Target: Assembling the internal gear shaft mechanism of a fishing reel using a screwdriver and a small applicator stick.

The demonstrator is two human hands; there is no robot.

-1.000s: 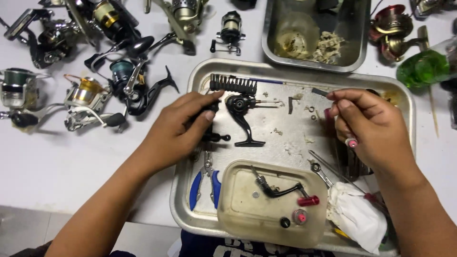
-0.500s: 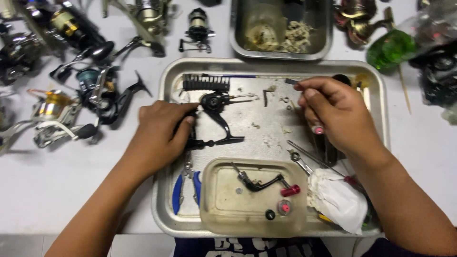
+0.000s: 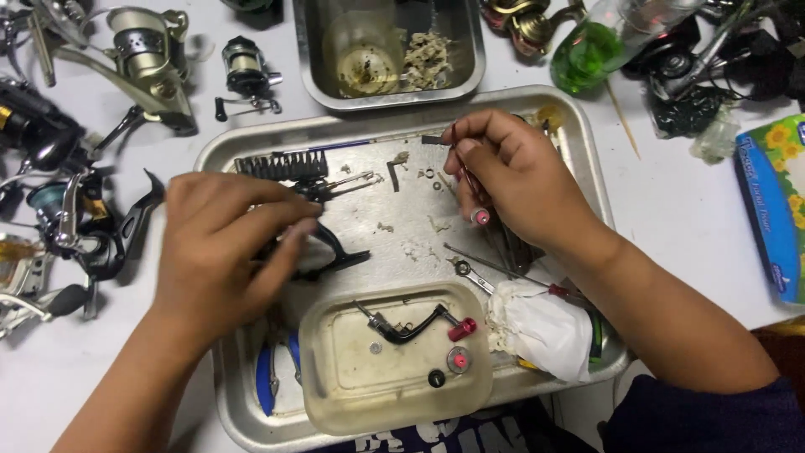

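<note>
Now your left hand (image 3: 222, 252) grips the reel body (image 3: 323, 247) mid-tray (image 3: 214, 151); your right hand (image 3: 511, 176) pinches a pink-tipped tool (image 3: 471, 195). Next calls for steady aim.

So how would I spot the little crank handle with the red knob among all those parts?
Start at the big metal tray in the middle of the table. At its near edge sits a cloudy plastic tub, just in front of the left hand. The crank handle lies inside it: a bent black arm ending in a red knob, larger than the few small round parts beside it.
</note>
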